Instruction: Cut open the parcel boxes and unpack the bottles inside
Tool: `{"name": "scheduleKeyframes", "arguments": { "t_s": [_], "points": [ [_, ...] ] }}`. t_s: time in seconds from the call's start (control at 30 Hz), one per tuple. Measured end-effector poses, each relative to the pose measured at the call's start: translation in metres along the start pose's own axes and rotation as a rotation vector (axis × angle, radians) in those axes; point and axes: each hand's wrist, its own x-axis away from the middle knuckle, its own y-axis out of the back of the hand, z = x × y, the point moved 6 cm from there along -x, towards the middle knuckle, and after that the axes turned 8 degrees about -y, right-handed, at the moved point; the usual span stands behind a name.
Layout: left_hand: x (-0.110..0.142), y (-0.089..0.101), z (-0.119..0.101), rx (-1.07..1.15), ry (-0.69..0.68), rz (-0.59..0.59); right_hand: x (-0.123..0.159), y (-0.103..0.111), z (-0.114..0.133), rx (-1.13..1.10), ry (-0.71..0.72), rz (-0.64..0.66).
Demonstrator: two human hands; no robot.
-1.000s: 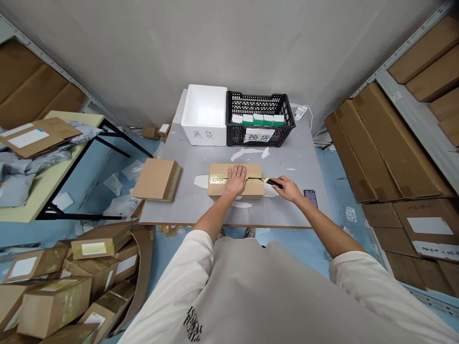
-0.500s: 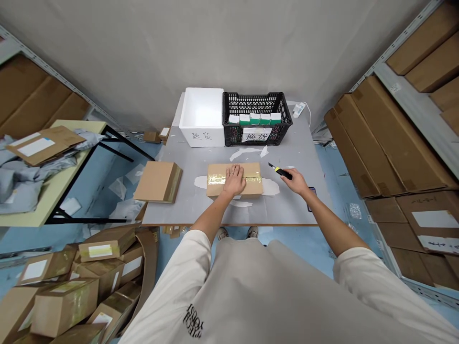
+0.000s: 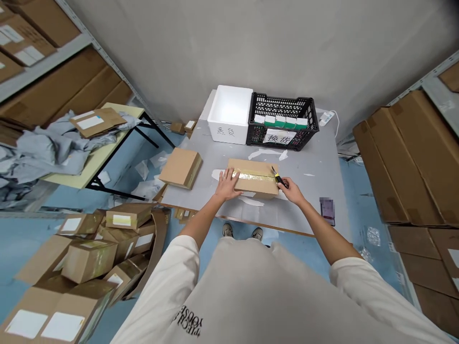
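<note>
A: What are the fingers doing?

B: The left hand (image 3: pixel 226 185) lies flat with its fingers (image 3: pixel 233 175) spread open, pressing on the left end of a cardboard box (image 3: pixel 254 186). The right hand (image 3: pixel 292 192) has its fingers (image 3: pixel 287 187) closed around a box cutter (image 3: pixel 279 179).

A: Where's the blade?

B: Its tip is at the box's top face, by the right end of a strip of packing tape (image 3: pixel 253 177) that runs lengthwise along the box.

A: And the box?

B: It lies flat near the front edge of a grey worktop (image 3: pixel 308 191), between the two hands.

A: What else is on there?

B: Beyond it, a white foam box (image 3: pixel 229 112) stands beside a black plastic crate (image 3: pixel 283 106), each with a handwritten label. Small green-and-white cartons (image 3: pixel 281 121) stand in the crate. A flat carton (image 3: pixel 181 168) lies to the left, and a phone (image 3: pixel 327 211), blurred, lies to the right.

A: Further out?

B: A heap of cartons (image 3: pixel 89 255) sits on the floor at the left, below a folding table (image 3: pixel 107 155) piled with grey mailers (image 3: pixel 46 155).
</note>
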Motion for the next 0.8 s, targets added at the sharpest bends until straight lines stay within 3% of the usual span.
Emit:
{"name": "scheduleKeyframes", "arguments": {
  "t_s": [0.17,0.43,0.63,0.7,0.8],
  "points": [
    [-0.008,-0.002,0.006,0.086,0.039,-0.019,0.002,0.000,0.000,-0.065,-0.040,-0.097],
    [-0.036,0.022,-0.018,0.084,-0.078,0.019,0.005,0.044,-0.001,-0.033,-0.141,-0.360],
    [-0.062,0.016,-0.025,0.159,-0.054,0.087,0.008,0.058,-0.015,-0.040,-0.234,-0.469],
    [-0.070,0.012,-0.021,0.240,0.002,0.028,0.005,0.057,-0.022,-0.160,-0.265,-0.473],
    [-0.074,0.009,-0.016,0.370,0.102,-0.151,0.000,0.051,-0.031,-0.332,-0.272,-0.449]
  ]
}}
